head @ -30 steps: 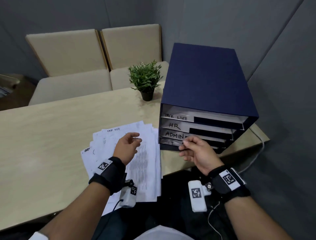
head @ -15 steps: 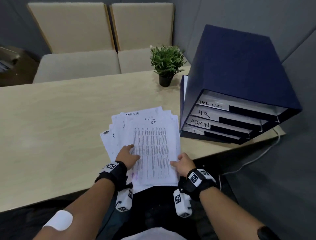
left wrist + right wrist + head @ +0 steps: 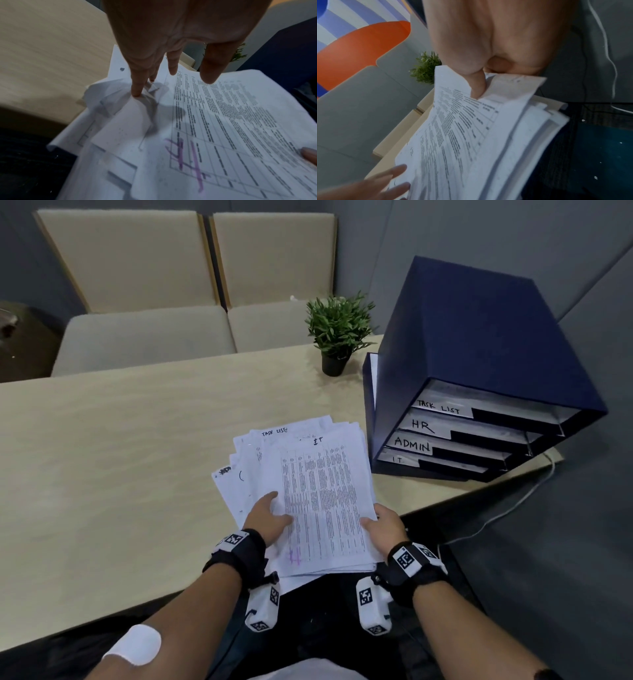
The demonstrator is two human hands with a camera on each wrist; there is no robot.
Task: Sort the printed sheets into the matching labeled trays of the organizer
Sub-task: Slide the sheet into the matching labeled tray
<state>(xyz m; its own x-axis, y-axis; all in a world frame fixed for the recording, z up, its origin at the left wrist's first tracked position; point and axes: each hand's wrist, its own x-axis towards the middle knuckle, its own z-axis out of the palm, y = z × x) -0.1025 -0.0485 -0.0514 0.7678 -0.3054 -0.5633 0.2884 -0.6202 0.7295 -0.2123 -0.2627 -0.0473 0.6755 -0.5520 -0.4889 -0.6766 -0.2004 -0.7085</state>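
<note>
A fanned pile of printed sheets (image 3: 260,470) lies at the table's near edge, partly overhanging it. The top sheet (image 3: 325,498) carries a dense table and a handwritten "IT". My left hand (image 3: 274,508) rests on the pile's left side, and its straight fingers (image 3: 137,93) press the lower sheets. My right hand (image 3: 371,520) pinches the top sheet's right edge, which curls up beside the thumb (image 3: 476,86). The dark blue organizer (image 3: 479,344) stands to the right, its trays labelled TASK LIST, HR, ADMIN and IT (image 3: 397,459).
A small potted plant (image 3: 337,326) stands on the pale wooden table (image 3: 120,457), just left of the organizer. Two beige chairs (image 3: 144,337) sit behind the table. A white cable (image 3: 507,511) hangs off the right edge, and grey walls close in on the right.
My right hand left the organizer's bottom tray and came back to the pile's right edge, where it took hold of the top sheet. My left hand slid toward the near edge.
</note>
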